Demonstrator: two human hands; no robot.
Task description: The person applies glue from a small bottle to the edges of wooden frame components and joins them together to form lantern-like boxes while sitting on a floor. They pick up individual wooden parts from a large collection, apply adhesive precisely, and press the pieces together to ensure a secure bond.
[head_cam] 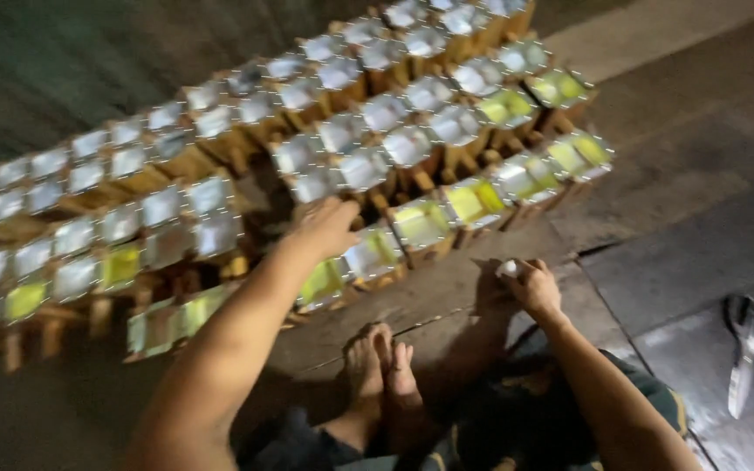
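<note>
Rows of small wooden blocks [333, 148] lie ahead of the bare feet [383, 366]; scissors [748, 344] lie far right.

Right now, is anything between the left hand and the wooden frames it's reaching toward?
Nothing visible stands in the way. The left hand is already at the front rows of wooden frames, over one of them. The right hand is off to the side, holding a small white piece. Blur hides whether the left hand touches.

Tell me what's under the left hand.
The left hand lies on rows of small wooden frames with shiny white or yellow tops. The frame directly beneath is covered, so its colour can't be seen.
</note>
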